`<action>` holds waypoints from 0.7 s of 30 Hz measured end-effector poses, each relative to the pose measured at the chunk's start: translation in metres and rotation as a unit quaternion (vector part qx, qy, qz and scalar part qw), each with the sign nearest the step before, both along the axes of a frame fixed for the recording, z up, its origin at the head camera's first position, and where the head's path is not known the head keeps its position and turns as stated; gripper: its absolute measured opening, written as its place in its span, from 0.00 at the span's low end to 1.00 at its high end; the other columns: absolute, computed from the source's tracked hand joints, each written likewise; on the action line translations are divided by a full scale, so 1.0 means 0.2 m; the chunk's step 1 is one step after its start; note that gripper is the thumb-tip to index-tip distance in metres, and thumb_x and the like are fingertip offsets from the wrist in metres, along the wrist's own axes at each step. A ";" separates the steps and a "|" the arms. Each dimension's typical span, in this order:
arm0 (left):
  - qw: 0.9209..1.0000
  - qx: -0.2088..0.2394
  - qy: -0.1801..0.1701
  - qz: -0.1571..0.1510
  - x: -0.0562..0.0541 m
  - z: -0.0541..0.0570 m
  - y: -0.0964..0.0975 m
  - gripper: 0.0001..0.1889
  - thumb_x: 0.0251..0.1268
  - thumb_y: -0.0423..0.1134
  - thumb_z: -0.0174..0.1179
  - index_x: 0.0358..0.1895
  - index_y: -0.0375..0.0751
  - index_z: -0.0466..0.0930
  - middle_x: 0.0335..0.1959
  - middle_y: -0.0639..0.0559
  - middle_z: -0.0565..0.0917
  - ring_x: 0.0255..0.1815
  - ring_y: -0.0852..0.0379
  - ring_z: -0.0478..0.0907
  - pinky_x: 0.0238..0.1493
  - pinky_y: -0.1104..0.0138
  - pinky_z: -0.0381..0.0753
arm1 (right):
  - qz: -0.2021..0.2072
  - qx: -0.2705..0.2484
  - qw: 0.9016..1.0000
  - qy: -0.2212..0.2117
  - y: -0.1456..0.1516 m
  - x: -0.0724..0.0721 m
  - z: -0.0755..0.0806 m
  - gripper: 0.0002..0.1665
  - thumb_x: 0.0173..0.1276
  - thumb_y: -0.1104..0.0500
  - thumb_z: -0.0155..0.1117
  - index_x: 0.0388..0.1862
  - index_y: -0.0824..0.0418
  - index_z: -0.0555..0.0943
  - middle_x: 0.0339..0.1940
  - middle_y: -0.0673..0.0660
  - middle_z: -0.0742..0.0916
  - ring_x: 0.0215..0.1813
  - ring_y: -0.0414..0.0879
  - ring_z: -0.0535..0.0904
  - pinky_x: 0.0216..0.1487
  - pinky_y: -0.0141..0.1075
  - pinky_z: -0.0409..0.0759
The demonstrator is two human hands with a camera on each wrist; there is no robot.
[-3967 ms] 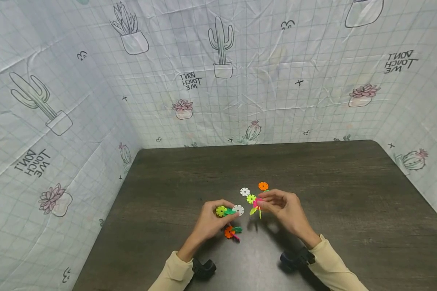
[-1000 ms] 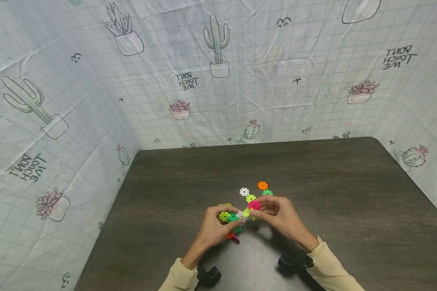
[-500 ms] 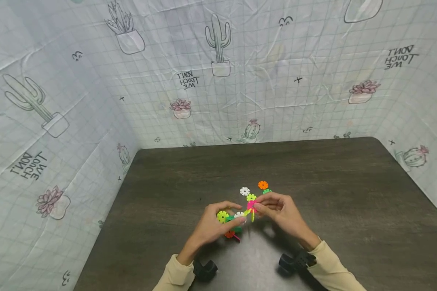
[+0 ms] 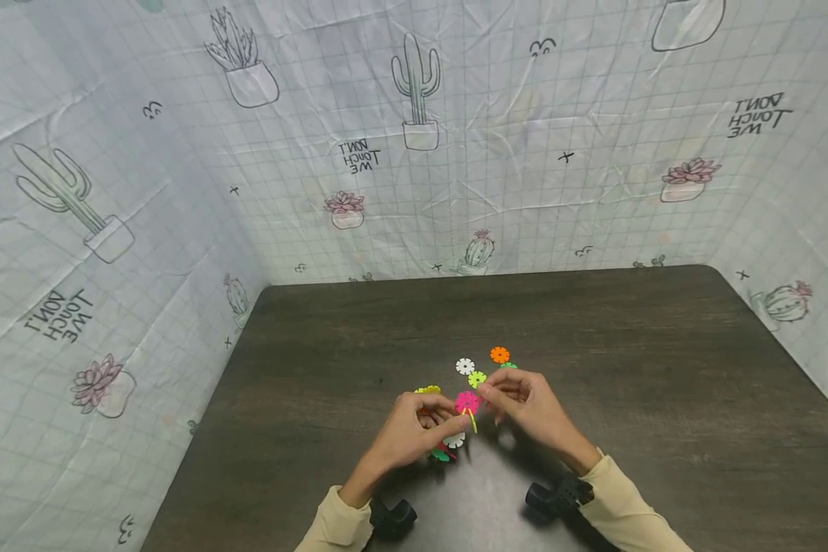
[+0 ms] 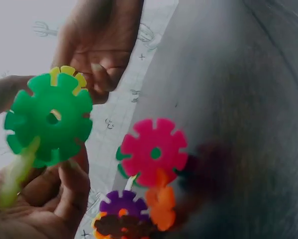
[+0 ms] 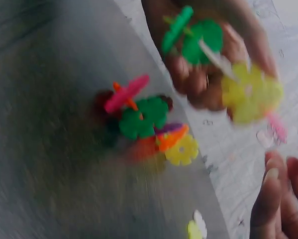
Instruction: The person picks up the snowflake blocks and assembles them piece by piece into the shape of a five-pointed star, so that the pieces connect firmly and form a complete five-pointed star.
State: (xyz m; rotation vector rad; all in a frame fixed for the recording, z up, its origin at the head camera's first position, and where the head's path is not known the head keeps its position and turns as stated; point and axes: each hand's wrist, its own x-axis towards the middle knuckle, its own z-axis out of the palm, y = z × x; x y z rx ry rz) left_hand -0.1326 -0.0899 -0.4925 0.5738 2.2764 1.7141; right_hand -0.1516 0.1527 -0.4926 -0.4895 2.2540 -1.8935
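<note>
My left hand (image 4: 414, 429) pinches a cluster of notched plastic discs. In it are a pink disc (image 4: 466, 402), a white disc (image 4: 455, 441), a green disc (image 5: 49, 119) and yellow discs (image 6: 253, 94); the left fingers partly cover it. Close by on the right is my right hand (image 4: 534, 406), its fingers loosely bent beside the pink disc. The right wrist view shows a gap between its fingertips (image 6: 272, 172) and the cluster, with nothing held. Below the left hand, a second joined cluster stands on the table, with a pink disc (image 5: 153, 152) and a purple disc (image 5: 121, 204).
Loose discs lie on the dark table (image 4: 593, 330) beyond the hands: a white disc (image 4: 465, 366), a yellow-green disc (image 4: 477, 379), an orange disc (image 4: 500, 354) and a green disc (image 4: 508, 366), partly hidden by the right hand. Patterned cloth (image 4: 524, 176) surrounds the table's back and sides.
The pink disc with its yellow pieces, earlier in my right fingers, has moved left and is now with the left hand's cluster. The right hand has let go; the left-hand cluster has turned.
</note>
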 end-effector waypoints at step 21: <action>0.995 0.065 -0.047 0.052 -0.02 -0.01 -0.04 0.13 0.74 0.40 0.63 0.52 0.33 0.85 0.46 0.34 0.90 0.45 0.50 0.91 0.49 0.70 0.86 | -0.053 0.271 0.960 0.043 -0.03 -0.22 -0.06 0.21 0.63 0.57 0.79 0.50 0.66 0.86 0.25 0.51 0.88 0.25 0.37 0.77 0.27 0.29 0.71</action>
